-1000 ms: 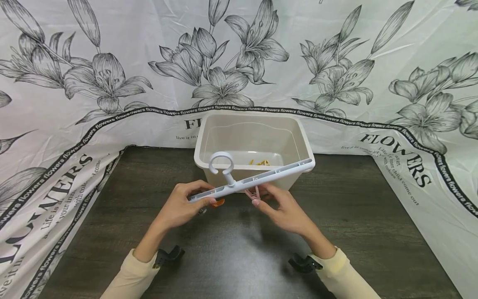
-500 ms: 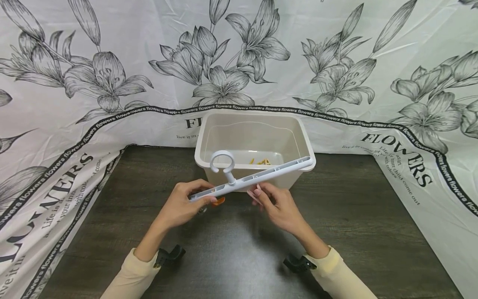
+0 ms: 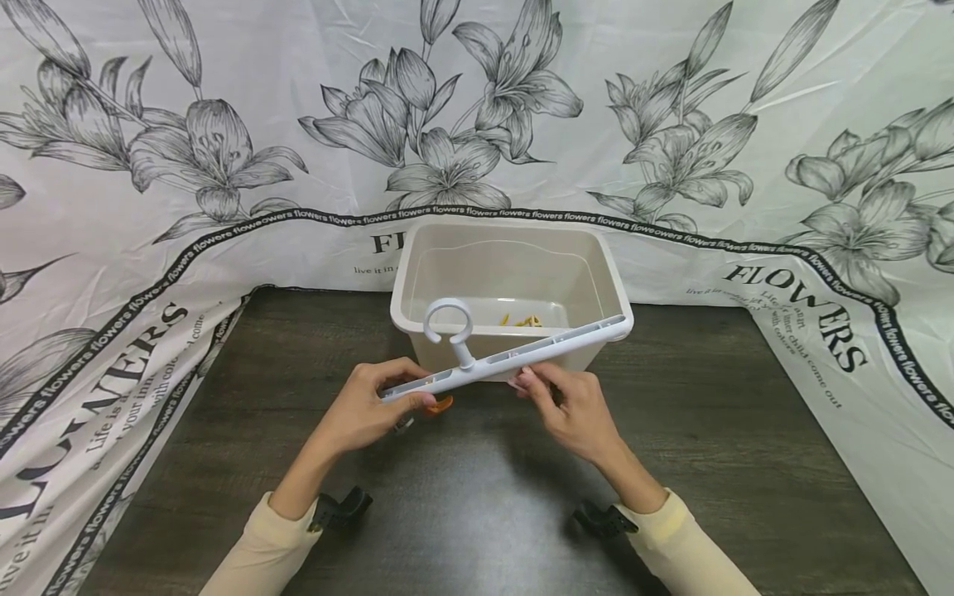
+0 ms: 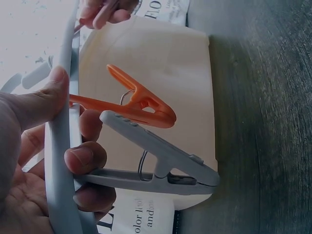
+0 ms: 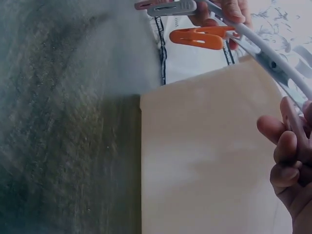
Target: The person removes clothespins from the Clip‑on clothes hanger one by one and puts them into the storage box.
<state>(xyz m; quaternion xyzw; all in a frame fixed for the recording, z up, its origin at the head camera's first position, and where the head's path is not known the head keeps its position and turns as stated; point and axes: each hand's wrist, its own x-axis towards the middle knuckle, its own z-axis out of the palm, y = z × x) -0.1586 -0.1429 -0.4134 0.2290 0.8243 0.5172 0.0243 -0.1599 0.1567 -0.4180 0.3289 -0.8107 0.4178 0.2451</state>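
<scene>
A light grey plastic hanger [image 3: 574, 338] with a ring-shaped hook is held tilted, its right end higher, in front of the bin. My left hand [image 3: 365, 410] grips its left end, thumb on the near side. An orange clothespin [image 4: 151, 113] and a grey clothespin [image 4: 141, 138] hang from the bar beside my left fingers in the left wrist view. Under the bar, right of the hook, my right hand [image 3: 574, 406] pinches a pink clothespin [image 5: 296, 129] against the hanger's underside. Fingers hide most of it. Behind the grey one, a pinkish clothespin [image 5: 142, 5] peeks out.
A beige plastic bin [image 3: 507, 269] stands close behind the hanger at the back of the dark wood table [image 3: 745, 430]. Several small yellow pieces [image 3: 529, 321] lie on its floor. A flower-printed sheet [image 3: 298, 165] rises behind and along both sides.
My right hand has shifted slightly right and up, and the pink clothespin has gone from plainly visible below the bar to tucked against it. My left hand keeps its grip on the hanger.
</scene>
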